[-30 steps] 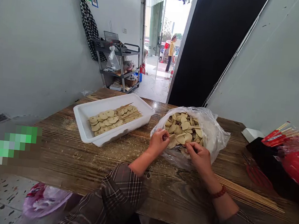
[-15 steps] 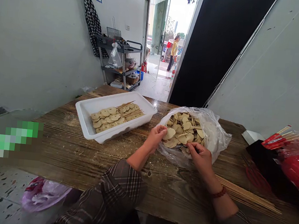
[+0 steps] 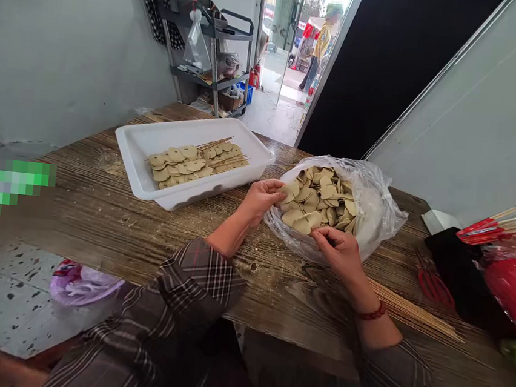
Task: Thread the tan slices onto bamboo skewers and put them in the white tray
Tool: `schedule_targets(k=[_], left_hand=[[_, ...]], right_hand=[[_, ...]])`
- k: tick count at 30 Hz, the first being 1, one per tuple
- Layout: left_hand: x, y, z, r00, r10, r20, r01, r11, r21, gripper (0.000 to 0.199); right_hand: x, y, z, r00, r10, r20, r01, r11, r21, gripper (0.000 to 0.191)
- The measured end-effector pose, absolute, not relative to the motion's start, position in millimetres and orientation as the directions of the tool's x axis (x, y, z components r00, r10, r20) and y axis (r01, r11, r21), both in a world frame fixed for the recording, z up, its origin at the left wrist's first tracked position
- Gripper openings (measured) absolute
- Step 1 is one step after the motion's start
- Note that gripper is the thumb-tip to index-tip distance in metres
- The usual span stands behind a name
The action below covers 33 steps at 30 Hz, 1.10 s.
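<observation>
At our one o'clock, beside the clear plastic bag's (image 3: 380, 212) heaped slices (image 3: 329, 191), our left hand (image 3: 259, 204) pinches one thin, smooth, round tan slice (image 3: 290, 190); our right hand (image 3: 340, 254), fingertips together, grips another slice (image 3: 303, 224) by its edge.

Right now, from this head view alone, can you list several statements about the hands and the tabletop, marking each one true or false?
1. The left hand holds a thin, round, beige slice. True.
2. The white rectangular plastic tray stands to the right of the clear plastic bag. False: the tray stands to its left.
3. The red-handled scissors lie on the brown wooden table. True.
4. A red beaded bracelet circles the wrist of the left hand. False: it circles that of the right hand.
5. Thin bamboo sticks lie beside the right forearm. True.
</observation>
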State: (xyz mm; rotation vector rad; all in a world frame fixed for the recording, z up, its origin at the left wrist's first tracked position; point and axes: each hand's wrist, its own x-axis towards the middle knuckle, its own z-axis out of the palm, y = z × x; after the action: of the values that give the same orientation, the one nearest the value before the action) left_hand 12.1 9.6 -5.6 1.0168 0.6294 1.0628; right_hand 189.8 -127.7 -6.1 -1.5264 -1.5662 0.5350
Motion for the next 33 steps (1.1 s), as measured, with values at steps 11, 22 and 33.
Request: schedule_targets(k=[11, 22, 33], left_hand=[[6.6, 14.4, 0.2, 0.29, 0.937, 0.195, -0.256, -0.12, 0.959, 0.023], [4.5, 11.8, 1.7, 0.3, 0.921, 0.247, -0.186, -0.197, 0.962, 0.025], [5.4, 19.0, -8.0, 0.28, 0.895, 0.348, -0.014, -0.359, 0.933, 0.019]], right_hand=[[191.1, -128.0, -10.6, 0.031, 0.955, 0.295, 0.675, 0.198, -0.711, 0.032], [192.9, -126.9, -13.1, 0.012, 0.942, 0.336, 0.71, 0.229, -0.666, 0.028], [191.8, -126.1, -12.6, 0.011, 0.944, 0.33, 0.723, 0.22, -0.655, 0.028]])
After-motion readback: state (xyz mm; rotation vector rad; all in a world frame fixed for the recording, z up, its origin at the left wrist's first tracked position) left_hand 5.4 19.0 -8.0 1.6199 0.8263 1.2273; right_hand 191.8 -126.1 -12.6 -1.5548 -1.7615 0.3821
